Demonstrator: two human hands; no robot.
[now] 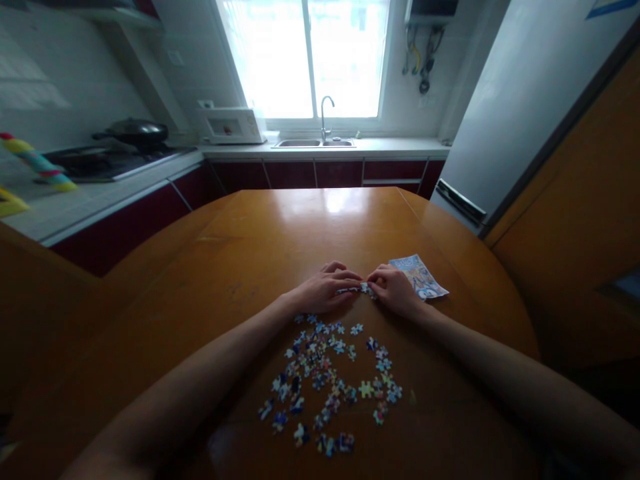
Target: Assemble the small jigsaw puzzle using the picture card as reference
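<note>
My left hand point(327, 288) rests on the wooden table, its fingers along the far side of a short row of jigsaw puzzle pieces point(364, 288) and its thumb on the near side. At the right end of that row, my right hand point(394, 289) pinches a puzzle piece between thumb and fingers; the fingers partly hide it. Both hands nearly meet there. Closer to me lies a loose spread of many small puzzle pieces point(320, 363), blue, white, yellow and reddish. Beside my right hand is a printed picture sheet point(425, 277), partly behind the hand.
The round-edged wooden table point(280, 227) fills the foreground. Beyond it run a counter with a sink point(300, 143), a white microwave point(233, 125) and, at left, a stove with a lidded pan point(137, 131). A tall refrigerator point(505, 107) stands at the right.
</note>
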